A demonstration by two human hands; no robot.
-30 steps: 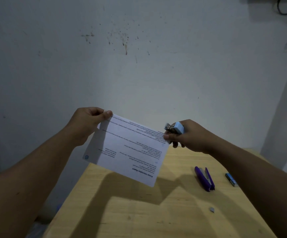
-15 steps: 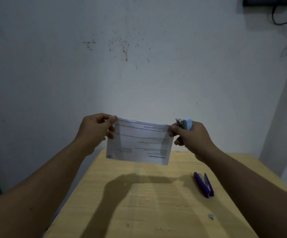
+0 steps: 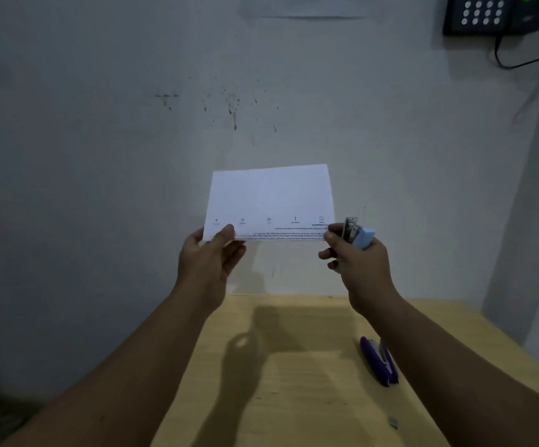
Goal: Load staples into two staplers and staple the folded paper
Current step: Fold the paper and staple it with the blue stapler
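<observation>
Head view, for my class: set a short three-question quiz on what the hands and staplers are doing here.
1. True or false: the purple stapler lies on the table.
2. Which hand holds the light blue stapler? A left hand B right hand
3. Fill in: both hands pinch the bottom corners of the ____.

Key: 1 true. 2 B. 3 paper.

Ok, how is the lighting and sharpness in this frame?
Head view: dim overall, with the paper the brightest thing; both arms cast hard shadows on the wooden table; its print is too blurred to read; the purple stapler is soft-edged; wide-angle bending shows near the frame edges.
</observation>
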